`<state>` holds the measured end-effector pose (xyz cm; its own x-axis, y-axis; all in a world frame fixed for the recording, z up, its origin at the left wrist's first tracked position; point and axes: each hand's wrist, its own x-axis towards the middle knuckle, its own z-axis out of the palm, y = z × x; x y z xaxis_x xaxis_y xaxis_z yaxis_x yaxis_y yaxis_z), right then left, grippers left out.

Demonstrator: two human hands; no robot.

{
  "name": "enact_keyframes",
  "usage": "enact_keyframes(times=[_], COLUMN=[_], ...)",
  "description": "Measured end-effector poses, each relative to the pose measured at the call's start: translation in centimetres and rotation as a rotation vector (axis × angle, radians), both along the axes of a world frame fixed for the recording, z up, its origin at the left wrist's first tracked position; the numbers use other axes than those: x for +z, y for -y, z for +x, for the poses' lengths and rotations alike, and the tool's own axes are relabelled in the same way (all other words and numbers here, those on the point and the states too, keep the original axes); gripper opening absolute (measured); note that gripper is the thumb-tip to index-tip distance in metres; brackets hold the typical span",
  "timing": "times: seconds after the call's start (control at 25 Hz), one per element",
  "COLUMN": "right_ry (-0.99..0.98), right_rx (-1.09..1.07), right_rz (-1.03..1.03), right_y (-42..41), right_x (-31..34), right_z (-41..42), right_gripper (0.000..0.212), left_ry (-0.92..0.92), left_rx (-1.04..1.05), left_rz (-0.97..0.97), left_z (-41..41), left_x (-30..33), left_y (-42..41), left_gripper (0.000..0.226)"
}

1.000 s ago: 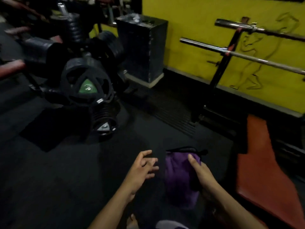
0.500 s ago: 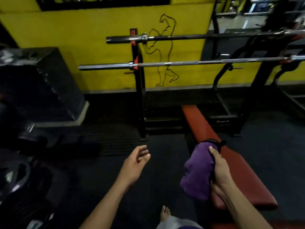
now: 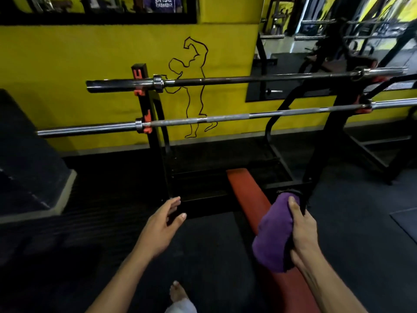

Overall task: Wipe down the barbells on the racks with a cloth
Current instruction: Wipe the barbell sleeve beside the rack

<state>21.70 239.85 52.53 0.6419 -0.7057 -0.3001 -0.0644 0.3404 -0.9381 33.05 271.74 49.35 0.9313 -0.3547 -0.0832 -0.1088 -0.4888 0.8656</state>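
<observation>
The biggest risk I see is the purple cloth (image 3: 274,233) slipping out, since the right hand (image 3: 303,231) only bunches it loosely in curled fingers, and a sweep along a knurled shaft could snag it. Leaning over the red bench (image 3: 246,190) could also nudge a bar in its hooks. The left hand (image 3: 161,227) hangs open, holding nothing. The lower barbell (image 3: 203,120) and upper barbell (image 3: 225,82) rest on the rack (image 3: 155,154), well ahead of and above both hands, untouched.
</observation>
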Motion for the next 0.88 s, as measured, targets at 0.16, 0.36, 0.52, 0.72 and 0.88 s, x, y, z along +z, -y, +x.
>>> enact_keyframes(times=[0.16, 0.36, 0.52, 0.72, 0.88], right_ry=[-0.030, -0.064, -0.031, -0.040, -0.029], right_rx=[-0.003, -0.026, -0.132, -0.115, 0.006], right_rz=[-0.038, -0.248, -0.169, -0.270, -0.495], right_y=[1.6, 4.8, 7.6, 13.7, 18.3], right_x=[0.2, 2.2, 2.5, 0.8, 0.2], right_z=[7.7, 17.5, 23.3, 32.4, 39.8], right_gripper=[0.021, 0.031, 0.025, 0.029, 0.040], left_ry=[0.100, 0.201, 0.333, 0.420, 0.413], left_rx=[-0.036, -0.125, -0.177, -0.167, -0.136], left_rz=[0.152, 0.271, 0.400, 0.517, 0.608], left_z=[9.0, 22.4, 31.7, 41.6, 47.0], left_x=[-1.3, -1.2, -0.7, -0.6, -1.6], left_y=[-0.2, 1.7, 4.7, 8.9, 11.6], left_gripper=[0.065, 0.079, 0.082, 0.078, 0.084])
